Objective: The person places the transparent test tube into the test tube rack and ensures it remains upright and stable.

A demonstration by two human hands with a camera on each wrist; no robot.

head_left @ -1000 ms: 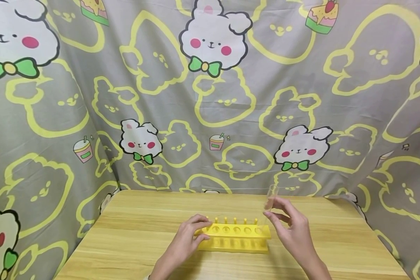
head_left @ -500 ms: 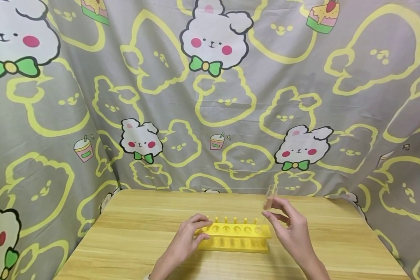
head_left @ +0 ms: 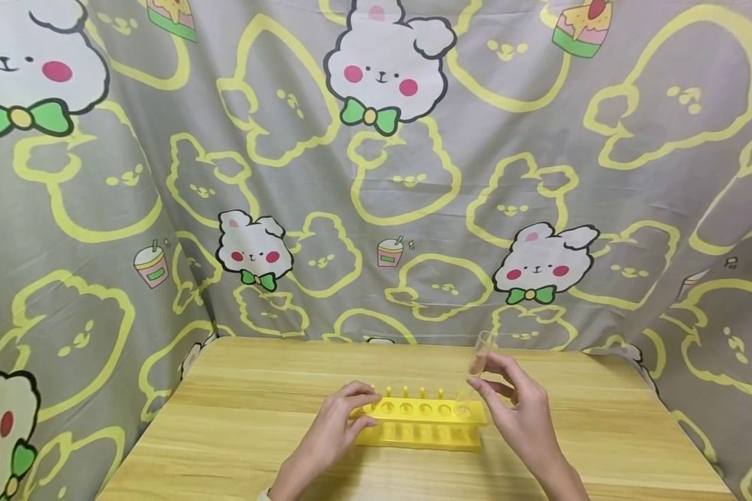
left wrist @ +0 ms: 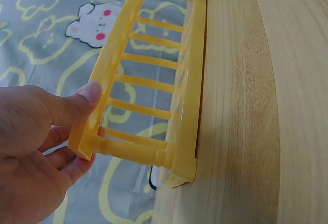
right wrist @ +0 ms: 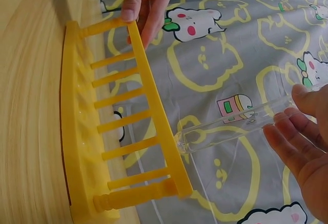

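Note:
A yellow test tube rack (head_left: 426, 440) stands upright on the table, with a row of round holes in its top plate and pegs along the back. My left hand (head_left: 333, 423) grips the left end of the top plate, thumb on one side and fingers on the other in the left wrist view. My right hand (head_left: 525, 412) pinches a clear test tube (right wrist: 220, 131) between thumb and fingers, tilted above the rack's right end. The tube's rounded bottom is at the top plate, by the rightmost hole; whether it has entered the hole I cannot tell.
The wooden table (head_left: 257, 390) has bare surface on both sides of the rack and behind it. A grey patterned cloth (head_left: 326, 181) hangs behind the table and along both sides.
My right hand has shifted slightly left with the test tube, whose lower end now shows over the rightmost hole. The left hand keeps its grip, and the rack looks still.

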